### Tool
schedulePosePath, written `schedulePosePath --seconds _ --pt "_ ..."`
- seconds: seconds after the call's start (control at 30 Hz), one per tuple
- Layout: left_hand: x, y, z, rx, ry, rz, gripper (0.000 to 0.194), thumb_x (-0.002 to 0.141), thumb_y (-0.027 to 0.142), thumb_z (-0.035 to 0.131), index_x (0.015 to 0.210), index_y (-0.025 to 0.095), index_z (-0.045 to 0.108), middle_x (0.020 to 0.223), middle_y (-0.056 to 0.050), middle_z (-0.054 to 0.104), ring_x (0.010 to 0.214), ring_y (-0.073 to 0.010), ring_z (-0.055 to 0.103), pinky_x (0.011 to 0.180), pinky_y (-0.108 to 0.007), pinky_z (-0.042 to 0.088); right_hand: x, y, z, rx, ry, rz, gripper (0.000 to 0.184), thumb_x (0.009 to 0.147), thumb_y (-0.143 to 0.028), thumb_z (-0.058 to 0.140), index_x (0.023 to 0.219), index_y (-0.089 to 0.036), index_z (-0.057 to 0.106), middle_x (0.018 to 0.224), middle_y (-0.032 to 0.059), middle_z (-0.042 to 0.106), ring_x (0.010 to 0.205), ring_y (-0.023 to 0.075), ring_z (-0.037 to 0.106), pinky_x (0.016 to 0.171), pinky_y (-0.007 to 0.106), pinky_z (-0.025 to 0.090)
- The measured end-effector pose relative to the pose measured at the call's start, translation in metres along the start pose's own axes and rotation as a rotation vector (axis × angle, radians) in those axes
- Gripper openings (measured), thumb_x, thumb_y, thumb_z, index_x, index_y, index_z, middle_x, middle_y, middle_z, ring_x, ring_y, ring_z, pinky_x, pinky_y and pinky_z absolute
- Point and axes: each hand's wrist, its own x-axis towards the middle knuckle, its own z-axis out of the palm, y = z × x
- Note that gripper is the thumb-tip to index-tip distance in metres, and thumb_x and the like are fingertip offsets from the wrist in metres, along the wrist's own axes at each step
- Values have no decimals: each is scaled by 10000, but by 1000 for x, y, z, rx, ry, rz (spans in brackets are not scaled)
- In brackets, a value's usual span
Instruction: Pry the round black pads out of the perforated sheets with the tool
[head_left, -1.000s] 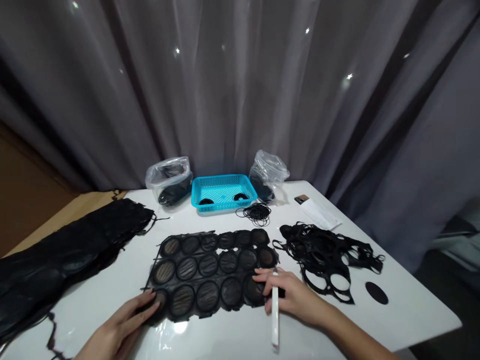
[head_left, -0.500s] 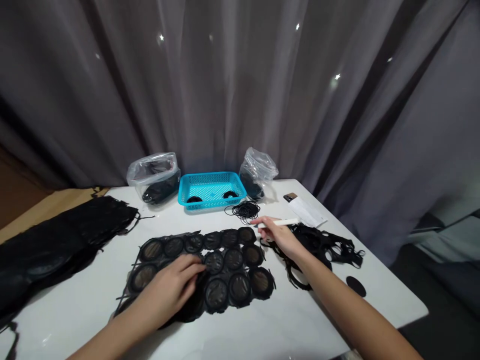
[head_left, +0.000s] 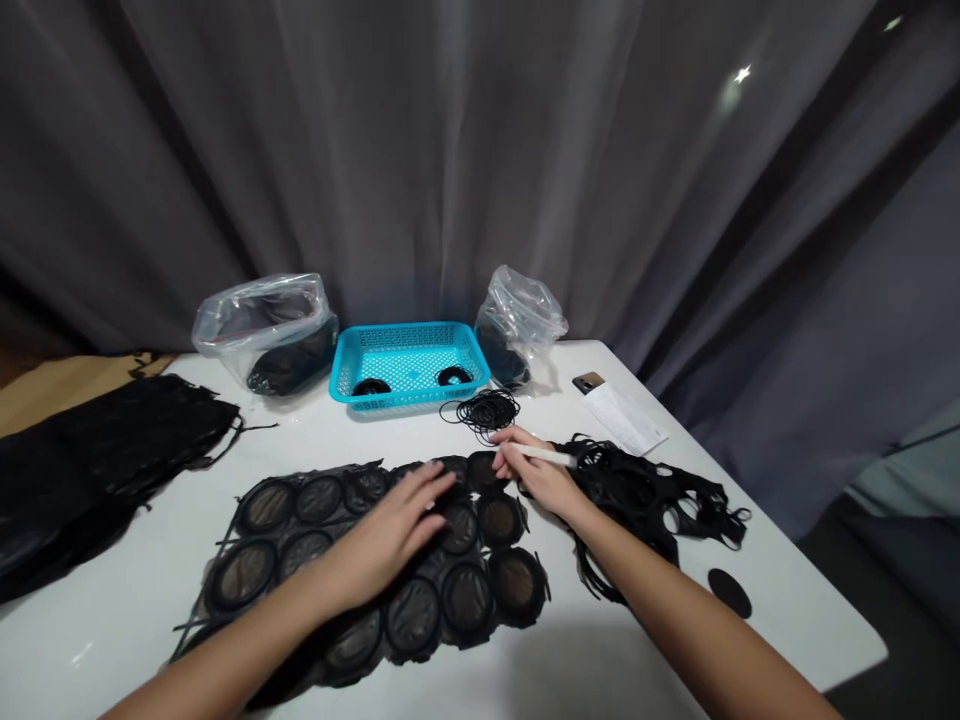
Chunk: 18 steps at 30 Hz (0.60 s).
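Note:
A black sheet of round mesh discs lies flat on the white table in front of me. My left hand rests on it palm down, fingers stretched toward the far row. My right hand is closed round a thin white stick-shaped tool at the sheet's far right corner, its near end by the top-right disc. A bunch of thin black rings lies just beyond that hand.
A turquoise basket with two black discs stands at the back between two clear plastic bags. A tangle of punched-out black scrap lies right, a lone disc near the edge. Stacked black sheets lie left. A phone and paper sit far right.
My left hand slid from the sheet's near left corner up to its middle. My right hand carried the white tool from the near right side to the far right corner.

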Motion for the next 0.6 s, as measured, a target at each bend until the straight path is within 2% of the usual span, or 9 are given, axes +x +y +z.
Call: schedulePosePath --seconds 0.07,0.1,0.2,0.27,0.37,0.43,0.53,0.6 --pt "-9 -33 -25 -1 14 -114 416 1047 336 343 1420 241 499 1495 -104 469 1338 -256 497 1107 -429 412 0 -4 -2 -135 -5 -70 269 989 -353 429 1128 -233 625 886 48 706 796 191 679 737 319 504" --pt "-16 -50 -38 19 19 -179 398 1019 344 358 1335 225 568 1392 -115 544 1262 -269 548 1079 -436 429 -1 -6 -3 -235 -10 -108 262 990 -318 408 1108 -234 627 919 60 707 843 206 674 776 336 495" --pt "-40 -90 -75 54 4 -319 348 908 421 493 1084 172 661 1092 -149 622 1046 -327 609 947 -487 477 -1 -6 -2 -574 -43 -219 113 922 -236 471 913 -223 583 912 75 663 877 240 619 799 359 461" --pt "-55 -101 -93 31 -35 -391 325 823 463 594 988 190 654 964 -104 637 917 -294 626 837 -414 506 0 -3 0 -707 -65 -259 49 848 -197 522 814 -227 505 857 72 626 818 240 587 743 340 449" --pt "-69 -100 -106 -48 -95 -470 334 719 490 694 888 206 642 806 -34 661 768 -239 631 704 -309 489 4 2 3 -768 -82 -217 184 764 -158 546 720 -248 392 766 54 616 719 228 573 669 312 429" --pt "-73 -95 -110 -95 -85 -498 319 690 504 709 783 206 638 728 -15 655 713 -219 622 667 -285 472 6 -2 2 -745 -102 -176 230 733 -159 551 682 -254 348 747 53 648 696 225 594 661 308 429" --pt "-78 -81 -128 -127 57 -521 347 705 542 682 718 201 620 702 -14 635 704 -207 602 650 -279 465 6 -29 -4 -599 -75 -179 227 741 -215 567 670 -249 354 853 79 716 742 224 643 671 304 446" --pt "-84 -67 -150 -134 200 -527 360 748 558 650 757 199 619 730 -18 631 694 -192 583 637 -278 469 0 -60 -11 -485 32 -225 237 774 -275 589 682 -244 373 904 84 726 746 212 642 668 298 446"
